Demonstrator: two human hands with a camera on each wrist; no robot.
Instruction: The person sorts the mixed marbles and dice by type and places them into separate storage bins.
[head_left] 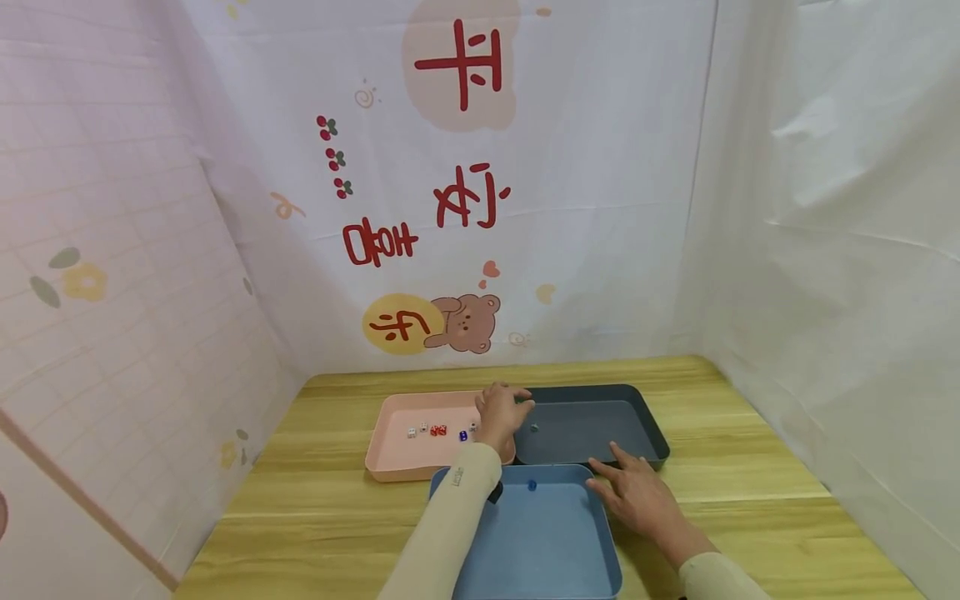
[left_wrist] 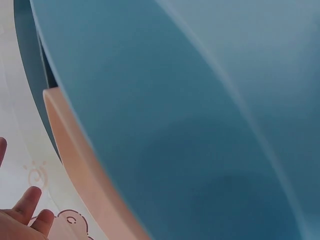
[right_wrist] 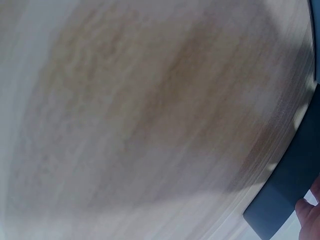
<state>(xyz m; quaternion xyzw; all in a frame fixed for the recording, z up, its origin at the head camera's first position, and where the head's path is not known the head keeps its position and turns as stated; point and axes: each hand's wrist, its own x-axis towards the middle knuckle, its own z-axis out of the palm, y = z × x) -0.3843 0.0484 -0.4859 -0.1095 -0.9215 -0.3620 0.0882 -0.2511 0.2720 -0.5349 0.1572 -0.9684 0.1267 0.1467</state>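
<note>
My left hand (head_left: 501, 412) is over the right end of the pink tray (head_left: 375, 454), its fingertips reaching across the dark tray's left rim. A gap shows between its thumb and fingers, with nothing visible there. Under that hand's left side, the pink tray holds two red dice (head_left: 438, 430), a blue die (head_left: 463, 436) and several white dice (head_left: 411, 432). A small green die (head_left: 534, 427) lies in the dark tray (head_left: 592, 425). My right hand (head_left: 637, 498) spreads its fingers at the dark tray's near rim, beside the light blue tray (head_left: 547, 542).
One dark blue die (head_left: 532, 485) lies near the far rim of the light blue tray. Beside the left sleeve (head_left: 450, 508) a small black object (head_left: 496, 492) shows. The trays sit together on a wooden table (head_left: 300, 517), and white printed cloth (head_left: 600, 250) hangs behind and at both sides.
</note>
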